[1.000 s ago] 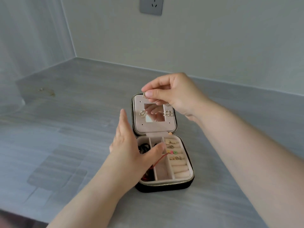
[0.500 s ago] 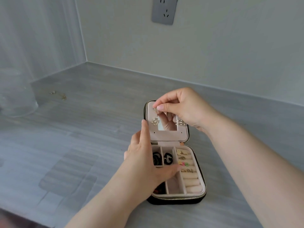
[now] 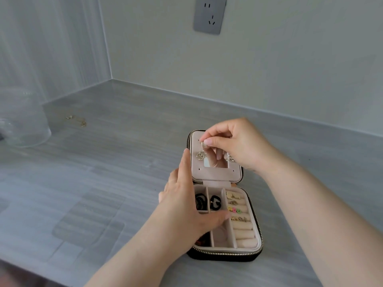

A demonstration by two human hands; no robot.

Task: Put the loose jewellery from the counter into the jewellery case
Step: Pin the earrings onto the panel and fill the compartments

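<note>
So a fair bit is covered up here: the right hand blocks the top right of the lid and most of the mirror, and one of the two sparkly earrings pinned there only peeks out from behind it. The left hand sits over the left side of the tray, so the near-left pocket shows just a reddish sliver I can't identify. The glass at the far left is cut off by the frame edge. The jewellery case sits open on the counter, hinge on the far side, lid standing up with its inside facing the person. The right thumb and forefinger pinch a small gold piece against the lid's upper left corner; it's too tiny to tell which way it points. Left fingers are straight along the lid's left edge, thumb lying across the dividers, gripping nothing. Some loose jewellery lies well off to the left, near the glass.
</note>
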